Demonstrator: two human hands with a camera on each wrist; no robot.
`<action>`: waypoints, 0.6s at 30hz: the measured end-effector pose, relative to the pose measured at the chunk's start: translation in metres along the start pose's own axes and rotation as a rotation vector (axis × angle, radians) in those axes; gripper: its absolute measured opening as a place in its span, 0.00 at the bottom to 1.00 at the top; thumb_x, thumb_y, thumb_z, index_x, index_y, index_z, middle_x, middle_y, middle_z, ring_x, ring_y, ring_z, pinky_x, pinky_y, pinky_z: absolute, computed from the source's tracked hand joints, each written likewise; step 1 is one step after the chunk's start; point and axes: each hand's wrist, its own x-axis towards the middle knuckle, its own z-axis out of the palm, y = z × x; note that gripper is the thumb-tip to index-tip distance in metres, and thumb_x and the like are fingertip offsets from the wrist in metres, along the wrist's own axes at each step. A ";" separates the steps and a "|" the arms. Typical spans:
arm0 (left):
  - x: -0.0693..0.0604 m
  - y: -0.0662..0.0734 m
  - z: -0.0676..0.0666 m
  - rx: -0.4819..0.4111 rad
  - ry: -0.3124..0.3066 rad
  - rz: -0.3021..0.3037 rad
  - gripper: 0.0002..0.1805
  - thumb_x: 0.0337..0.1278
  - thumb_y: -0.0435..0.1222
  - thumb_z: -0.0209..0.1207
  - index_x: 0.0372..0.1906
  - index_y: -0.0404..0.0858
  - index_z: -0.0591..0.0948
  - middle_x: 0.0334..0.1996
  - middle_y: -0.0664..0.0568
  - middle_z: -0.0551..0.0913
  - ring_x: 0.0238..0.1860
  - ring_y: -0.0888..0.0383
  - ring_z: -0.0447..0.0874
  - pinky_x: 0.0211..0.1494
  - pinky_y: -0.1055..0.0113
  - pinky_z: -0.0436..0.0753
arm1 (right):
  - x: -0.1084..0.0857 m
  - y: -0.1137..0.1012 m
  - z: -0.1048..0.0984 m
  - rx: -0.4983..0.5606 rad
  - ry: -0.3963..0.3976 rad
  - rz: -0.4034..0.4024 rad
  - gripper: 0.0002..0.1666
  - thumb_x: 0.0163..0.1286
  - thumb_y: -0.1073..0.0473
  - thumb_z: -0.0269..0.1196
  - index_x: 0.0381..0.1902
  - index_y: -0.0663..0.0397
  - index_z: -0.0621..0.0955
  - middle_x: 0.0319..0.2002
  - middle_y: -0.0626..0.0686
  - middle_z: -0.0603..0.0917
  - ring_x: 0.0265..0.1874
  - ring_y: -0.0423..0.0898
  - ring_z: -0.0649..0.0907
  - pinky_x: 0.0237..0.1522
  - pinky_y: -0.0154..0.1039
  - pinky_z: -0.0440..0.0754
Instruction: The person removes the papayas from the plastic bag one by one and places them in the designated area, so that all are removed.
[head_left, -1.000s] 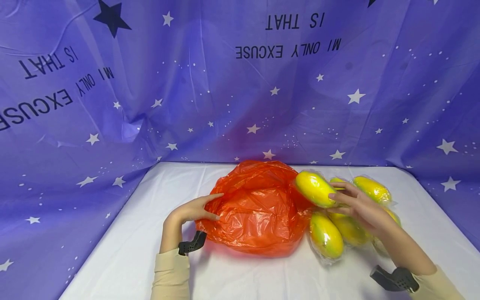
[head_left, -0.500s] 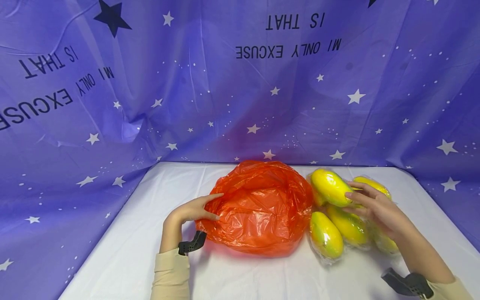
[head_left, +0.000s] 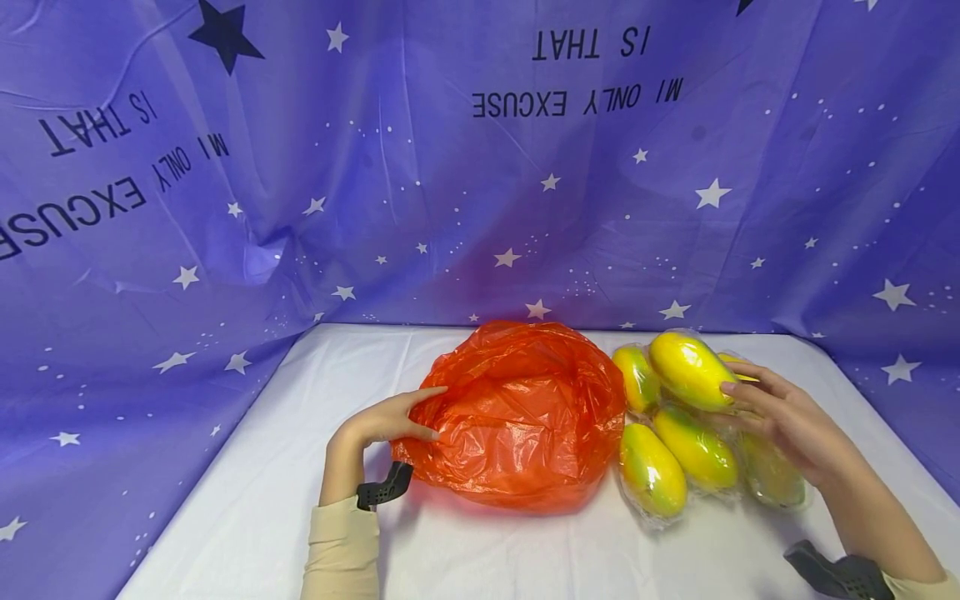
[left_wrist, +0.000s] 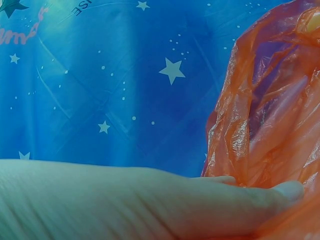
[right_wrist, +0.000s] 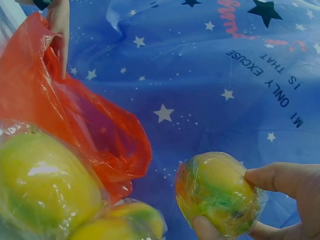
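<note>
A crumpled red plastic bag (head_left: 517, 433) lies on the table with its mouth spread. My left hand (head_left: 386, 417) rests at its left rim, thumb and fingers straight and apart; in the left wrist view the thumb (left_wrist: 287, 192) lies against the film. My right hand (head_left: 795, 421) grips a yellow-green mango (head_left: 686, 369) in clear wrap, pinching its near end in the right wrist view. The held mango is right of the bag, above other wrapped mangoes. Nearby lie one mango (head_left: 636, 379) behind, one (head_left: 652, 471) in front and another (head_left: 696, 450) beside it.
A further wrapped mango (head_left: 772, 471) is partly covered by my right hand, and one behind the held fruit shows only a sliver. A white cloth (head_left: 525, 558) covers the table. Purple star-printed fabric (head_left: 450, 183) hangs behind and to the sides.
My right hand has drawn the held mango rightward, away from the bag's right edge. The mango behind it has come into fuller view. Left hand and bag have hardly moved.
</note>
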 end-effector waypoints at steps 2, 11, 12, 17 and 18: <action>0.000 0.000 0.000 0.001 -0.001 0.001 0.42 0.52 0.38 0.68 0.73 0.42 0.63 0.70 0.41 0.63 0.70 0.40 0.57 0.69 0.40 0.57 | -0.002 0.001 -0.005 0.018 -0.011 -0.022 0.18 0.76 0.66 0.48 0.59 0.45 0.74 0.57 0.44 0.69 0.47 0.40 0.82 0.46 0.39 0.82; 0.000 0.000 0.000 0.001 -0.006 0.009 0.42 0.52 0.38 0.68 0.73 0.41 0.64 0.70 0.41 0.63 0.70 0.40 0.57 0.69 0.40 0.57 | -0.017 0.000 -0.030 0.040 0.013 -0.015 0.20 0.77 0.67 0.45 0.58 0.41 0.75 0.51 0.42 0.78 0.42 0.49 0.86 0.43 0.30 0.81; -0.001 0.000 0.000 0.000 -0.007 0.010 0.42 0.52 0.38 0.68 0.73 0.41 0.64 0.70 0.41 0.63 0.70 0.40 0.57 0.69 0.40 0.57 | -0.019 0.001 -0.032 0.058 0.018 -0.030 0.20 0.77 0.68 0.45 0.57 0.43 0.75 0.51 0.43 0.78 0.42 0.48 0.85 0.43 0.32 0.81; -0.001 0.000 -0.001 -0.004 -0.008 0.005 0.42 0.52 0.38 0.68 0.73 0.41 0.64 0.70 0.41 0.63 0.70 0.40 0.57 0.68 0.40 0.57 | -0.025 0.003 -0.039 0.103 0.047 -0.084 0.20 0.76 0.71 0.45 0.55 0.47 0.78 0.48 0.46 0.80 0.41 0.46 0.85 0.42 0.36 0.83; 0.000 0.000 -0.001 -0.005 -0.009 0.004 0.42 0.52 0.38 0.68 0.73 0.42 0.63 0.70 0.41 0.63 0.70 0.40 0.57 0.69 0.40 0.57 | -0.027 0.004 -0.040 0.107 0.051 -0.095 0.21 0.76 0.71 0.44 0.54 0.48 0.78 0.48 0.46 0.80 0.41 0.45 0.85 0.42 0.36 0.84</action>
